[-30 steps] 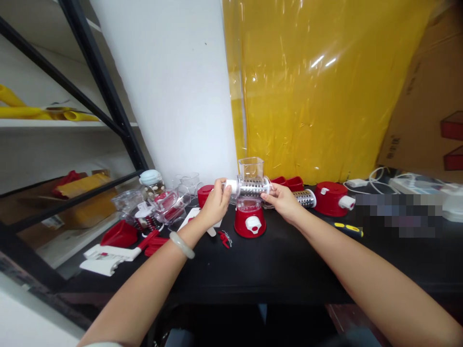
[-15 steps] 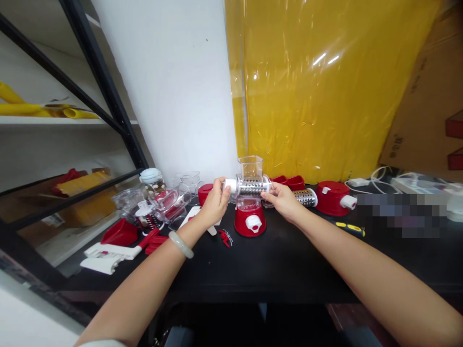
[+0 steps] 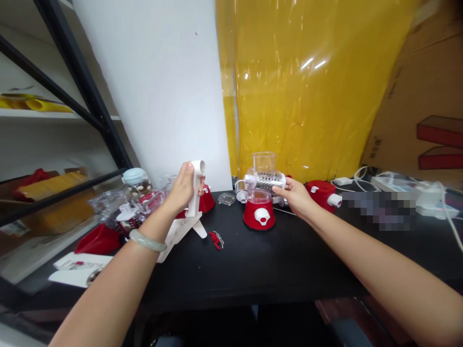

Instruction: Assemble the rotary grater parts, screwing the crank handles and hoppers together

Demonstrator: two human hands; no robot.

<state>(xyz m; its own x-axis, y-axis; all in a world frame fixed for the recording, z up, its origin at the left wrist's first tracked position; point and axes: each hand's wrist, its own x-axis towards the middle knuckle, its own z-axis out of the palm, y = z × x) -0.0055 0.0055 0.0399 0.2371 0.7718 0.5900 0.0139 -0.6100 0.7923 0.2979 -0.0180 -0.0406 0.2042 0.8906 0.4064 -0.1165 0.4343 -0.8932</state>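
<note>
The fingers of the left hand [image 3: 186, 185] are wrapped around a white part [image 3: 194, 200] with a hollow round end, lifted left of centre in the frame. The fingers of the right hand [image 3: 292, 194] grip the right end of a metal drum [image 3: 266, 179], right of centre. This drum lies sideways below a clear hopper [image 3: 263, 160], above a red base [image 3: 252, 214] with a white knob [image 3: 262, 218]; whether it is fully seated cannot be told.

The step in hand seems a two-handed one: the right hand steadies the drum while the left has the single white part. A next move would seem to call for a steady right-hand hold and an upright base.

Further out, the worktop [image 3: 238, 270] carries two more red bases, one partly hidden behind the left hand [image 3: 207, 201] and one at centre right [image 3: 320, 195], making three. Drum ends show on both sides behind the middle base; one drum or two cannot be told. One clear lid-like piece [image 3: 226, 199] lies between the bases. The small red pieces [image 3: 216, 241] below centre are too small to count. One jar with a pale blue lid [image 3: 135, 177] and one red scoop-like piece [image 3: 97, 241] stand at left.
</note>
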